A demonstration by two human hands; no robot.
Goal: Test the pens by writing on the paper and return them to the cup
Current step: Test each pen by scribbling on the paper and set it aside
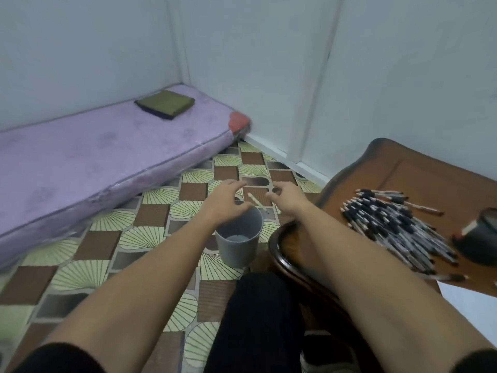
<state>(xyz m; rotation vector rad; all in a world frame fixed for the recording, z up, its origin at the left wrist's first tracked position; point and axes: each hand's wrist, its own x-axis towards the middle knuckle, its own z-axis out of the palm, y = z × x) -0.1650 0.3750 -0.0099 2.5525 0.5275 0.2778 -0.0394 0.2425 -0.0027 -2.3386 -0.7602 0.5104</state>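
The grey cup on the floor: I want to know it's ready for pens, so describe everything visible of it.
The cup is a plain grey round tumbler, plastic by its look, narrowing slightly downward. It stands upright on the patterned floor beside the wooden table. Its mouth is open, its visible bottom bare. The left hand overlaps its far rim; contact is unclear. A pale pen slants just above the rim.

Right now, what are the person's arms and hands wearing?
Both forearms are bare; a black left sleeve and a black right sleeve show only at the bottom edge. The left hand and right hand have no gloves, and no watch or ring shows, though they are slightly blurred.
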